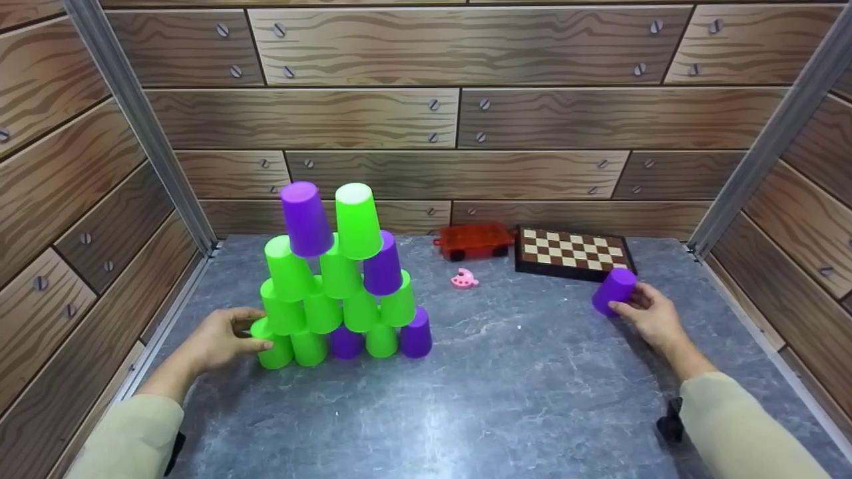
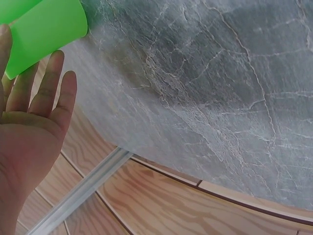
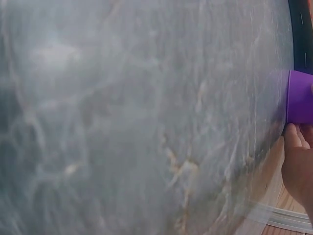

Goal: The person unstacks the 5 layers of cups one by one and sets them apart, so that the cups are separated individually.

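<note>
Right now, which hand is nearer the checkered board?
Right hand: it holds a purple cup by the near right corner of the checkered board. The left hand is far to the board's left, at a bottom-row green cup.

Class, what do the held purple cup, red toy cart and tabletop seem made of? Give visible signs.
Purple cup: probably smooth plastic, from its even colour and soft shading.
Red toy cart: likely plastic, perhaps see-through, since its red varies in depth.
Tabletop: pale veins and a sheen suggest polished stone, or a printed imitation.
</note>
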Demonstrator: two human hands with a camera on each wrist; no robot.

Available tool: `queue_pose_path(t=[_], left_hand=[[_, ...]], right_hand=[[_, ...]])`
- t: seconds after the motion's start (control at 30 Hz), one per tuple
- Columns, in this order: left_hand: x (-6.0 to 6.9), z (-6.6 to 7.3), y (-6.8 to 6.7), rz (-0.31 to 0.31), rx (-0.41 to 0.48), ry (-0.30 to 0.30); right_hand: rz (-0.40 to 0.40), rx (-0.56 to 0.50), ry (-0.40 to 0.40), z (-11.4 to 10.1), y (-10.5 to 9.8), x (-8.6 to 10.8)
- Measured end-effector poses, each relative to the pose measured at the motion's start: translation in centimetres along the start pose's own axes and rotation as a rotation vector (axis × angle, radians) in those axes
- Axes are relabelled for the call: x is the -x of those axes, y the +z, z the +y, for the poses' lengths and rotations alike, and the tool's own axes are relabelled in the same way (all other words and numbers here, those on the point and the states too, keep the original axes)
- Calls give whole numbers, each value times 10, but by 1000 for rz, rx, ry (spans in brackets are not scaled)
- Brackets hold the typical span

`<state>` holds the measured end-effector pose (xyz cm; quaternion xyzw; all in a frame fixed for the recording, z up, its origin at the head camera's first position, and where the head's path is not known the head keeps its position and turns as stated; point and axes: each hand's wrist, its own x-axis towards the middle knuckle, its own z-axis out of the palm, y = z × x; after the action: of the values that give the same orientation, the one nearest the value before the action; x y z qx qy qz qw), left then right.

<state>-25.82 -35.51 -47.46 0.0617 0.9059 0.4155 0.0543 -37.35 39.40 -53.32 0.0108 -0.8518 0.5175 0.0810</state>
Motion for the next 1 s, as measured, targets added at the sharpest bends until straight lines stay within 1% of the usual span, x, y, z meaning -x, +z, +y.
queue_pose_path(t=[0.2, 0.37, 0.47, 0.6, 0.67, 0.73, 0.8, 0.87, 1.0], left_hand=[[1, 0, 0, -3, 3, 15], [1, -1, 1, -3, 11, 20], [1, -1, 0, -1, 13, 20], [1, 0, 1, -3, 27, 20], [1, 1, 1, -5, 31, 19], [1, 1, 1, -4, 31, 12], [1, 1, 0, -5, 30, 8], [2, 1, 0, -7, 29, 2], [2, 2, 1, -10, 33, -6]], right_hand=[[-54, 23, 22, -6, -5, 1], [-79, 51, -8, -19, -17, 1], [-93, 86, -32, -33, -27, 1], [-112, 142, -66, -63, -38, 0], [-112, 171, -99, -80, -41, 0], [-108, 171, -148, -99, -41, 0], [-98, 174, -203, -119, -39, 0], [-93, 152, -261, -139, -33, 0], [-111, 114, -336, -181, -13, 4]])
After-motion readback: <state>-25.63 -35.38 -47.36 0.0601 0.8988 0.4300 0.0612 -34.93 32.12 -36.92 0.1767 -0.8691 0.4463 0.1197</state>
